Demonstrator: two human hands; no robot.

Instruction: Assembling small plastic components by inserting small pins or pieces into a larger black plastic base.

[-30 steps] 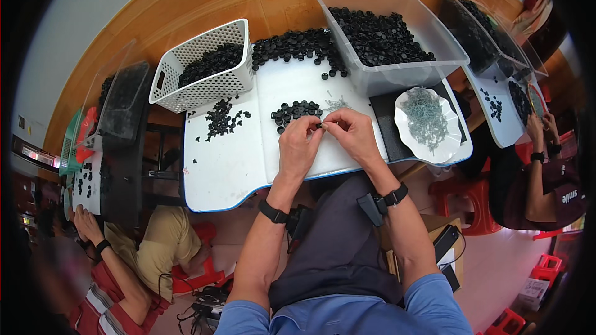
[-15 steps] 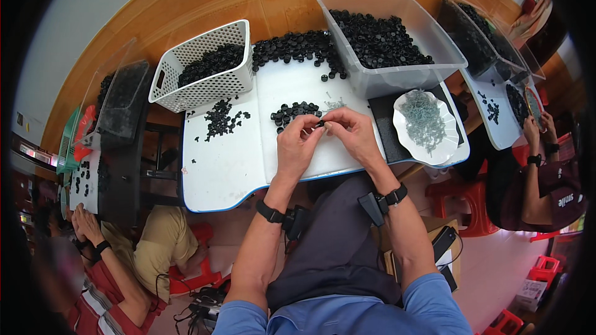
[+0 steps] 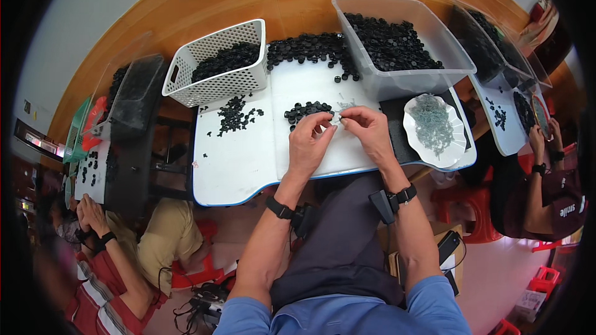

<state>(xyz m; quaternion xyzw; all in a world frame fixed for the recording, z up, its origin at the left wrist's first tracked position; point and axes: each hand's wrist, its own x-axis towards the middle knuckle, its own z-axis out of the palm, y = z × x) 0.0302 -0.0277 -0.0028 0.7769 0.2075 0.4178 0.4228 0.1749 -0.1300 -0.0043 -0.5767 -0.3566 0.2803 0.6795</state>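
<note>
Over the white tabletop (image 3: 239, 164), my left hand (image 3: 308, 144) and my right hand (image 3: 369, 131) work close together, fingertips nearly meeting. Thumb and forefinger of each are pinched. A tiny pale piece shows between the fingertips; its kind is too small to make out. What the left fingers hold is mostly hidden. Just beyond the left hand lies a pile of round black caps (image 3: 304, 111). A few thin pale screw-like pieces (image 3: 349, 103) lie beyond the right hand. To its right, a white scalloped plate (image 3: 413, 137) holds many similar grey-green pieces (image 3: 433, 125).
At the back stand a white perforated basket (image 3: 217, 84) and a clear bin (image 3: 403, 80), both with black parts. More black caps (image 3: 310, 48) lie between them. Small black pieces (image 3: 234, 115) are scattered at left. Co-workers sit at both sides, near red stools (image 3: 465, 208).
The scene has shifted slightly right in view. My fingertips have drawn a little apart, and the dark piece seen between them earlier no longer shows clearly; a pale piece shows there.
</note>
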